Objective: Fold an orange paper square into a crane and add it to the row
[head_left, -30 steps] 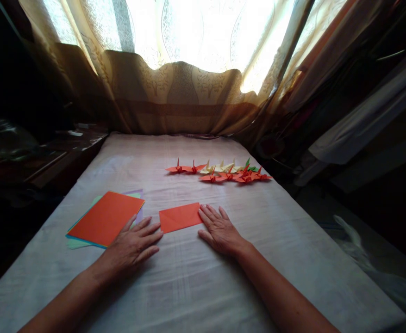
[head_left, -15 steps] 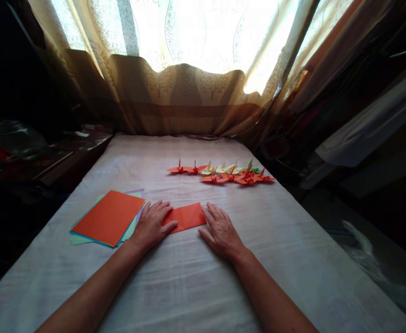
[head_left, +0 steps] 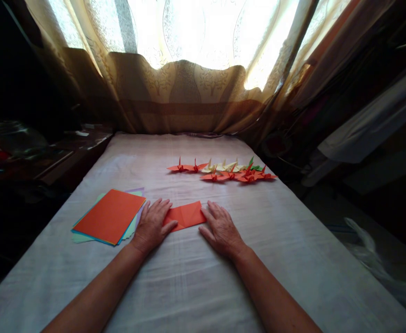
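A folded orange-red paper [head_left: 186, 216] lies flat on the cloth, a narrow rectangle with crease lines across it. My left hand [head_left: 153, 225] rests over its left end, fingers stretched out and thumb along the near edge. At the right end, my right hand [head_left: 221, 229] lies with fingers extended, the fingertips at the paper's edge. Neither hand grasps it. Just left of my left hand is a stack of square paper sheets [head_left: 110, 217], orange on top, with blue, pale green and purple edges showing underneath.
Several folded paper cranes [head_left: 231, 175] in orange-red, cream and green stand in a cluster beyond my hands, to the right. A white cloth [head_left: 185, 291] covers the surface. Curtains [head_left: 185, 88] hang at the far end. Dark shelving with a clear jar-like object [head_left: 15, 138] is at left.
Both hands and the folded paper hold nearly the same place. The whole view has shifted very slightly.
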Tool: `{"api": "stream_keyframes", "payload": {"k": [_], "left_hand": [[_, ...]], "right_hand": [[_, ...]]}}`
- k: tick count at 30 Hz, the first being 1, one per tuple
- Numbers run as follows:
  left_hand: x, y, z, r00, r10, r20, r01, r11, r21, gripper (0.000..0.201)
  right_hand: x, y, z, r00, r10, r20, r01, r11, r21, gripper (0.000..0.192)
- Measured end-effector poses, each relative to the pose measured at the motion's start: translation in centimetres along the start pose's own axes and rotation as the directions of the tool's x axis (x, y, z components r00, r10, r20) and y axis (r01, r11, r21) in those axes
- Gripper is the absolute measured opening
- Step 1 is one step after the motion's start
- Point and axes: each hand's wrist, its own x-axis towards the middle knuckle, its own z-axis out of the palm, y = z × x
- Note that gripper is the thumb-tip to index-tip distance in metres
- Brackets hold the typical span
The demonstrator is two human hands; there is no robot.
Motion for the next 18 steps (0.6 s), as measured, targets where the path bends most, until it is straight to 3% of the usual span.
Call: {"api": "stream_keyframes", "payload": {"k": [6,18], "left_hand": [[0.08,-0.11,0.08,1.0,0.008,0.012,-0.008,1.0,-0.02,0.04],[0.12,0.0,-0.61,0.994,-0.038,-0.106,0.012,0.972,-0.235,0.025]], "right_hand": [[-0.03,0.12,0.23,0.999,-0.004,-0.04,0.004,1.0,0.0,0.054],[-0.05,0.03,0.17,0.998,-0.003,-0.06,0.003,1.0,-0.003,0.053]]}}
